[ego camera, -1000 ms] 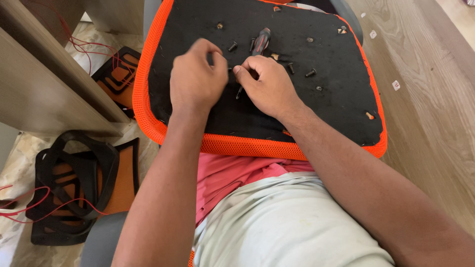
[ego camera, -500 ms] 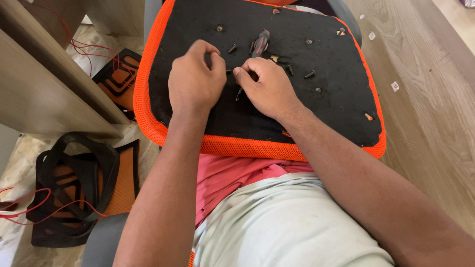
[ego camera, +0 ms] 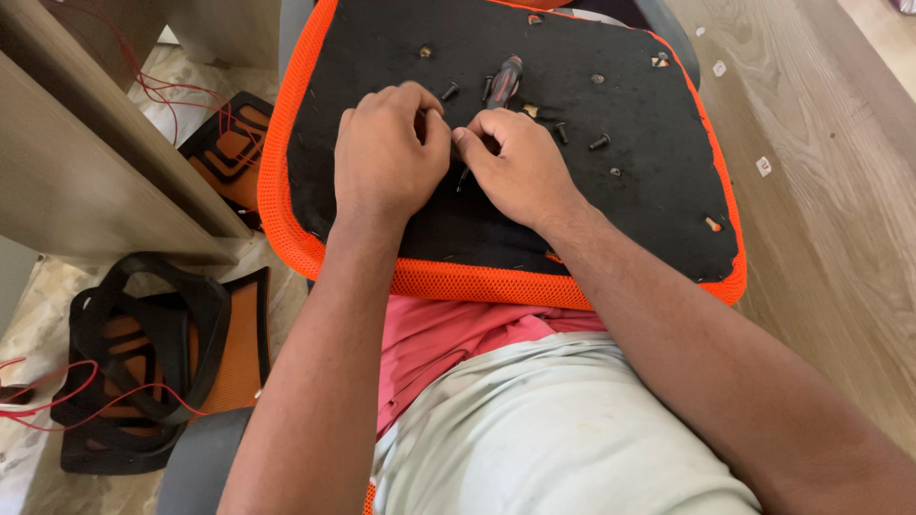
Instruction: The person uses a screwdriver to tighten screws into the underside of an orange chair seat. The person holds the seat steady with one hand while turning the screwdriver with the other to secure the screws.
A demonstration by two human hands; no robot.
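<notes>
At far left, a black chair-back frame with orange mesh [ego camera: 143, 362] lies on the floor, crossed by thin red wires [ego camera: 57, 401]. A second black-and-orange chair part [ego camera: 229, 143] lies on the floor further up, beside a light wooden furniture panel [ego camera: 86, 172]. At centre, an upturned chair seat [ego camera: 658, 191], black on its underside with an orange mesh rim, rests across the person's lap. The left hand [ego camera: 386, 157] lies knuckles-up on the black surface, fingers curled shut; whether it pinches anything cannot be told, since the fingertips are hidden. Just beside it, thumb-side almost touching, the right hand [ego camera: 520, 167] is likewise curled closed, with a small dark slender piece [ego camera: 462, 179] showing below its thumb; what that piece is cannot be told. Just above the hands, a screwdriver with a black-and-red handle [ego camera: 504, 81] lies on the seat. Loose black screws [ego camera: 599, 143] are scattered near it, to the right of the right hand. At far right runs a wood-grain floor [ego camera: 821, 191] bearing small white scraps [ego camera: 763, 166].
</notes>
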